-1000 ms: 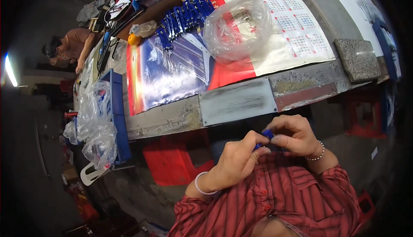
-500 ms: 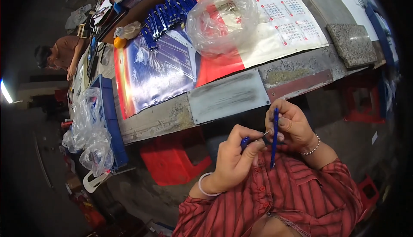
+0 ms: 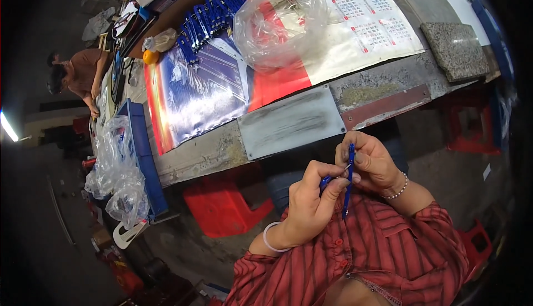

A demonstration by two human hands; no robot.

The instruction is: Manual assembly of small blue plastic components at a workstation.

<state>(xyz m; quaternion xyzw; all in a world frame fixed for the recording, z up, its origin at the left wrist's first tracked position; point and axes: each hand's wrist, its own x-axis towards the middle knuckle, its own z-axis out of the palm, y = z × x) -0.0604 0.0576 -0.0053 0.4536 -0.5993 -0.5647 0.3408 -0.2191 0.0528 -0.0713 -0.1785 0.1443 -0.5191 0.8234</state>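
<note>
In front of my striped shirt, my left hand [image 3: 311,201] pinches a small glossy blue piece [image 3: 326,181] between thumb and fingers. A thin metal tip juts from that grip toward my right hand [image 3: 373,164]. Closed fingers of my right hand hold a slim, long blue piece [image 3: 348,192] nearly upright, its lower end hanging free. The metal tip meets or almost meets the long piece; contact is hard to tell. On the table beyond, a row of similar slim blue pieces [image 3: 208,20] with shiny metal bits lies on a poster.
A clear plastic bag [image 3: 280,23] sits on the calendar poster [image 3: 372,23]. A grey plate [image 3: 292,123] lines the table's near edge; a stone slab [image 3: 454,52] lies right. Left are a blue crate [image 3: 145,162], plastic bags [image 3: 116,162] and another person [image 3: 83,76]. Red stools [image 3: 219,206] stand below.
Both hands have shifted slightly, the right one a little left. They are closer together, and the metal tip is nearer the long blue piece.
</note>
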